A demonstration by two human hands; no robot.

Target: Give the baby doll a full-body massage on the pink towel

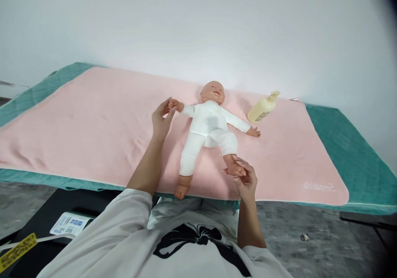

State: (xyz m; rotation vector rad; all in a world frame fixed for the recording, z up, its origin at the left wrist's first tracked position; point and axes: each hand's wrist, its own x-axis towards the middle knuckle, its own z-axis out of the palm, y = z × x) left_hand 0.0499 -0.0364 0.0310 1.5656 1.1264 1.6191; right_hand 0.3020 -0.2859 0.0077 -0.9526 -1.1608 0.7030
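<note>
A baby doll [209, 119] with a white cloth body lies on its back on a pink mat [102, 117], its head toward the wall. My left hand [163, 119] pinches the doll's hand on the left side, the arm stretched outward. Down at the front, my right hand [247, 179] grips the doll's foot on the right, fingers on top and thumb below. The doll's other leg rests straight near the mat's front edge. Its other arm reaches out toward a pale yellow pump bottle [262, 108], which leans to the right behind that hand.
A green quilted cover [350, 154] shows around the pink mat. Behind it rises a white wall [173, 26]. Below left, a black surface [46, 212] holds a white labelled item [70, 223] and a yellow tag [18, 252]. A small scrap [304, 237] lies on the grey floor.
</note>
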